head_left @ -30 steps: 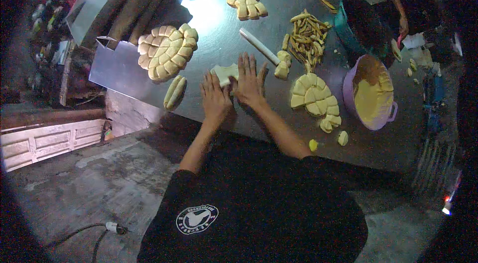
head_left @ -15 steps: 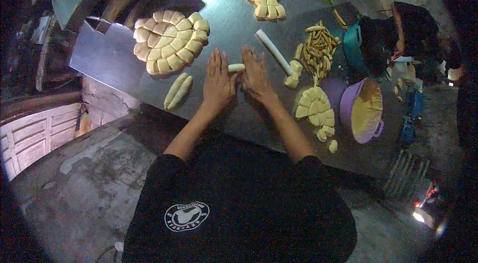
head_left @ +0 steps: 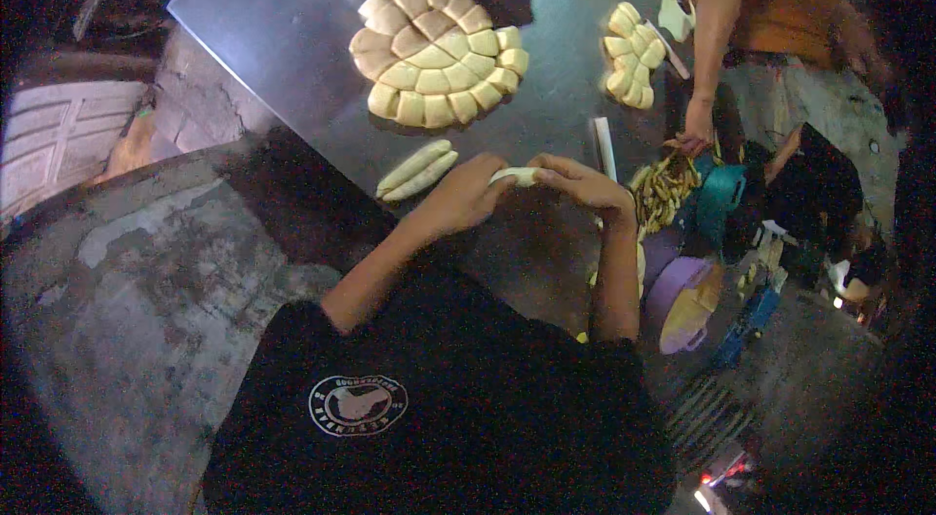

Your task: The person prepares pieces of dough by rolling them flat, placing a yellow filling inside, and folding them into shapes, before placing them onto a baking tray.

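Note:
My left hand [head_left: 470,191] and my right hand [head_left: 583,183] are closed on the two ends of a short, pale dough roll [head_left: 517,177], just above the metal table [head_left: 322,115]. Thumbs and fingers pinch it, and its ends are hidden in them. Two finished-looking long dough rolls [head_left: 417,172] lie side by side to the left of my left hand. Beyond my hands sits a large cluster of cut dough pieces [head_left: 439,52]. A white stick [head_left: 604,149], like a thin rolling pin, lies beyond my right hand.
At right, a co-worker's hand [head_left: 695,130] reaches to a heap of yellow-brown strips [head_left: 663,191]. Beside it stand a teal container [head_left: 721,198] and a tilted purple basin [head_left: 673,296]. More cut dough [head_left: 634,57] lies farther back. My right forearm partly covers dough near it.
My hands went from lying flat by the dough roll to pinching its ends. The view has turned, shifting the table's things. The co-worker's arm now reaches to the heap.

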Action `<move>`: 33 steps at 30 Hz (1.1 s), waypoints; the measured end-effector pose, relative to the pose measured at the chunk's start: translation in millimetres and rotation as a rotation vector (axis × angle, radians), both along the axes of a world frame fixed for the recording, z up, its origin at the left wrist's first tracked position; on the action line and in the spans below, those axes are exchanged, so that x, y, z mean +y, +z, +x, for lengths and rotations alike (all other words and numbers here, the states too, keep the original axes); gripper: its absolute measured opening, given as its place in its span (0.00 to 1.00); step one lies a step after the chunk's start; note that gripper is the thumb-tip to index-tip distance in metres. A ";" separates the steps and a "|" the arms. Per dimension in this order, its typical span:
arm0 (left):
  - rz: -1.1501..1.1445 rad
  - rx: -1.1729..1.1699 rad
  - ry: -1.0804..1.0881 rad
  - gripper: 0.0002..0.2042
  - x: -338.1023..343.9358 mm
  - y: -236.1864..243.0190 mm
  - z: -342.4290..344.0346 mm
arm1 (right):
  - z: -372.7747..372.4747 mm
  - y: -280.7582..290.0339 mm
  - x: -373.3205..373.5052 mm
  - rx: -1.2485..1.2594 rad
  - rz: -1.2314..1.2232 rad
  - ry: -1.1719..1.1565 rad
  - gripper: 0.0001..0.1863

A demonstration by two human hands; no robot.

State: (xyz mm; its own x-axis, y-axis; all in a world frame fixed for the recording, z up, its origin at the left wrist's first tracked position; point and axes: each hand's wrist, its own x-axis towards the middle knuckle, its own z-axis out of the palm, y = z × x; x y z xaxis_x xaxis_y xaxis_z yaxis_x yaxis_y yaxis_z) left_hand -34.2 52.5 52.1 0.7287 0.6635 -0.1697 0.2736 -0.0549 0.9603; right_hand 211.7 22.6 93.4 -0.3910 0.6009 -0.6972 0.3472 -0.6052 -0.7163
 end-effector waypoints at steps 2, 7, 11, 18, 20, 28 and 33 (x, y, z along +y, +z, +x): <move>-0.154 0.034 0.119 0.14 0.2 17.9 -41.6 | -33.1 -10.7 17.6 0.105 0.078 0.020 0.19; 0.180 0.053 0.445 0.13 9.7 30.5 -114.6 | -128.3 -3.2 62.9 0.091 0.642 0.071 0.12; 0.564 0.456 0.392 0.16 2.0 -12.7 -126.2 | -133.9 -48.6 72.3 -0.035 0.791 0.100 0.11; 0.276 0.841 0.659 0.09 -18.4 8.6 -92.1 | -126.3 -50.1 62.4 -0.275 1.089 0.304 0.16; 0.200 0.739 0.608 0.09 -16.1 -19.9 -93.6 | -117.7 -55.1 59.9 -0.206 1.074 0.248 0.16; 0.675 0.610 0.447 0.25 -47.4 -13.3 -119.3 | -107.2 -78.5 56.6 -0.187 0.984 0.266 0.17; 0.608 0.648 0.450 0.25 -44.6 -29.7 -106.9 | -101.5 -109.4 41.5 -0.303 1.109 0.096 0.17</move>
